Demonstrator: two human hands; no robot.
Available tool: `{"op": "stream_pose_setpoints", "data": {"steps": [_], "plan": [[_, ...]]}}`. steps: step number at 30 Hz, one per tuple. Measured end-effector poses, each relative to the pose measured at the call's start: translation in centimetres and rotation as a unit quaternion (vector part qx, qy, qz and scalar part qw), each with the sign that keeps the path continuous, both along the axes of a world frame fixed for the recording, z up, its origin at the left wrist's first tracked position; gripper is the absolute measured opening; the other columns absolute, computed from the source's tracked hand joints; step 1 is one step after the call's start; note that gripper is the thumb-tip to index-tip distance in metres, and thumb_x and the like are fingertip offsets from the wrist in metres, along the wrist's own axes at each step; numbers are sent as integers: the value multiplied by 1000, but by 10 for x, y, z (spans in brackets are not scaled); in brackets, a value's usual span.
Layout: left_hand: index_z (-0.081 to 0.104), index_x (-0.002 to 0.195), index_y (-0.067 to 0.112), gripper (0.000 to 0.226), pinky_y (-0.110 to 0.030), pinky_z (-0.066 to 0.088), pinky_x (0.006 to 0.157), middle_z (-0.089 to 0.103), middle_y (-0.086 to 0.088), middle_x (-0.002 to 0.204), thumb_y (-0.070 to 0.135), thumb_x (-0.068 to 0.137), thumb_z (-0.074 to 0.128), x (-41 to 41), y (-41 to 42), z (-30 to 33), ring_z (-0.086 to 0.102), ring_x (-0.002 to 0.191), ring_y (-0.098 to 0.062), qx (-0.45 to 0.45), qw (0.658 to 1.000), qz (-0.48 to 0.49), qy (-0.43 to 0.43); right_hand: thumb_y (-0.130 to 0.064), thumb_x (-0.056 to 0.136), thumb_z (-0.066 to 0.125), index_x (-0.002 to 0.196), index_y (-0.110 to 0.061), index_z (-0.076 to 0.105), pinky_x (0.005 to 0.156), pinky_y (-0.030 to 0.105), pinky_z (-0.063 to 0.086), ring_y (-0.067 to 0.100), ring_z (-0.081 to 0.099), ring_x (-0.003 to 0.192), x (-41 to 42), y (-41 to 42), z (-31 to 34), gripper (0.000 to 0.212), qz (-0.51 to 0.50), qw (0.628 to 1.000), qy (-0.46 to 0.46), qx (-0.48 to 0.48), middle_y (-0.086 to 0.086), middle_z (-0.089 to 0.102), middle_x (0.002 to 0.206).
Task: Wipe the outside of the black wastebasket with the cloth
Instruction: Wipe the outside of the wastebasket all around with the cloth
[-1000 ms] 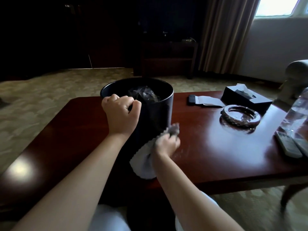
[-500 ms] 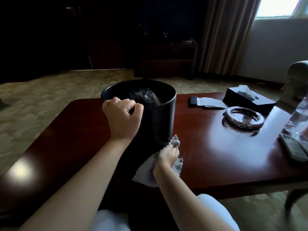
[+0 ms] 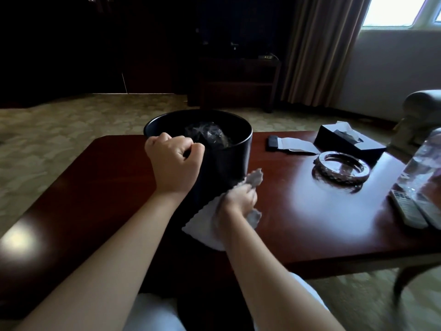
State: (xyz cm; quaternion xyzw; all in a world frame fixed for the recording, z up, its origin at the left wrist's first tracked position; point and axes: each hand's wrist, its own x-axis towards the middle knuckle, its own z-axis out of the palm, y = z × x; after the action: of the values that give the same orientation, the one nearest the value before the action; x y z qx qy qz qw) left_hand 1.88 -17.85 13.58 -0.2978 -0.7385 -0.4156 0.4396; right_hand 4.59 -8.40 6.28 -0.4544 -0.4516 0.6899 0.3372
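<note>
Left hand (image 3: pixel 175 163) curled over near rim of black wastebasket (image 3: pixel 224 161), bracing it; right hand (image 3: pixel 237 204) bunched round pale cloth (image 3: pixel 205 228), pressed to lower right side wall, low beside the left wrist. Wastebasket upright on dark red table (image 3: pixel 298 223), crumpled clear liner inside. Mid-wipe, by the look of it, near side only. Next, probably: sweep cloth round the wall or turn the bin under the left grip. Further right of the cloth hand: glass ashtray (image 3: pixel 341 169), tissue box (image 3: pixel 348 142), remote (image 3: pixel 408 209)

Cloth (image 3: pixel 202 225) against black wastebasket (image 3: pixel 226 163), both hands gripping
</note>
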Motion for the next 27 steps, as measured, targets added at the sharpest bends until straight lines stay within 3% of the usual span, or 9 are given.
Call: {"op": "stream_pose_setpoints", "data": {"steps": [5,8,11,13,15,17,20,22,27], "plan": [[10,45,28,43,-35,26,62,6,12,37,22,71,43,8,-3,3,19,41,-1,-11,1000,28,-4,-16,101,31,146,-3,24,109,14,4,17,9,144,17,-41,31,47,11,979,69,189,8,9,156],[10,46,29,43,-30,23,60,7,12,38,21,72,43,9,-7,2,20,40,-2,-18,1000,25,2,-16,101,31,143,-4,32,102,1,2,15,16,143,9,-21,59,44,-17,958,95,271,7,20,155],[10,46,29,43,-31,23,59,7,11,37,21,72,42,3,-4,2,19,39,-3,-7,1000,9,-2,-30,97,35,131,-10,52,107,15,27,23,46,127,-17,22,52,43,40,981,77,172,9,53,134],[10,46,29,43,-28,21,59,7,12,38,20,71,43,-1,-1,0,21,38,-3,-3,1000,1,2,-49,91,38,116,-18,63,91,31,47,23,63,101,-21,42,32,47,102,988,16,112,5,68,104],[9,47,30,43,-27,19,57,8,14,38,19,71,43,-5,-2,-1,25,38,-4,-9,1000,3,7,-72,84,34,109,-24,67,75,25,48,17,65,86,-9,45,6,63,153,984,-49,77,-4,71,91],[9,48,31,43,-27,19,58,8,15,40,18,71,43,-11,-10,0,25,39,-5,-13,1000,8,17,-73,87,24,113,-23,65,77,21,40,16,62,98,10,34,-27,69,177,978,-79,79,-4,69,104],[12,48,28,38,-27,20,57,13,12,40,18,72,40,-22,-26,0,23,42,-7,-23,1000,0,9,-34,100,25,131,-7,50,102,20,24,22,44,127,25,7,-66,48,169,967,-100,164,9,52,133],[19,48,22,34,-31,28,62,20,7,43,18,74,40,-18,-27,2,30,47,-18,-35,997,62,10,-20,101,28,137,-4,42,113,30,20,24,35,135,19,3,-71,42,150,977,-77,134,11,43,143],[49,56,13,34,-41,39,87,52,-5,54,19,89,49,7,25,-1,50,55,-26,-140,971,161,107,-19,101,30,144,-9,34,115,36,21,19,30,139,17,-4,-57,44,125,986,-32,104,7,35,150]]}}
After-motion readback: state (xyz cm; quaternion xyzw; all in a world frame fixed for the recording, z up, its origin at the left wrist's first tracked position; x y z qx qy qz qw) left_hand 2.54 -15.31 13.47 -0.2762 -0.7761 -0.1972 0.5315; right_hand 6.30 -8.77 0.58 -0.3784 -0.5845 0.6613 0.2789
